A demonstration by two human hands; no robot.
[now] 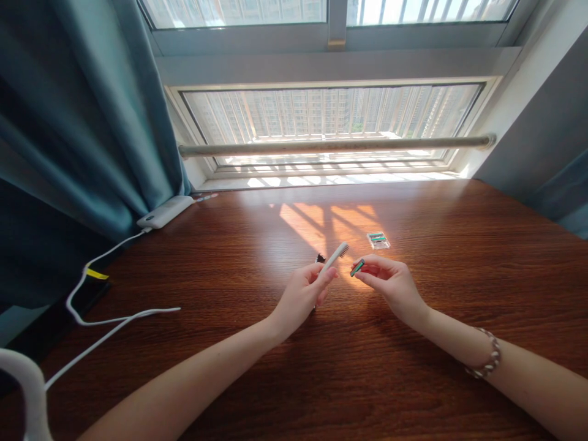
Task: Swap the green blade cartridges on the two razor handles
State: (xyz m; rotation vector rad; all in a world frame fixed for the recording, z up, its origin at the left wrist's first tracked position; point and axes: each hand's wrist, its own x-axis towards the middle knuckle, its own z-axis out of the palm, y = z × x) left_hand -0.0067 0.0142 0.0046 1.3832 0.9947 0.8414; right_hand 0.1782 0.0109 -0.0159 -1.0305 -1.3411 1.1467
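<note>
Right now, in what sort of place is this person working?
Probably a room in a home, perhaps on an upper floor: a wood-grain tabletop by a window, high-rise buildings outside, and a blue curtain.

One camera, and it's up on the head, looking forward and down across the desk (229, 257), arms (202, 386) reaching in from lower left and right! The left hand (298, 294) and right hand (392, 285) sit mid-view, fairly close; the window (321, 113) stands beyond, up top.
</note>
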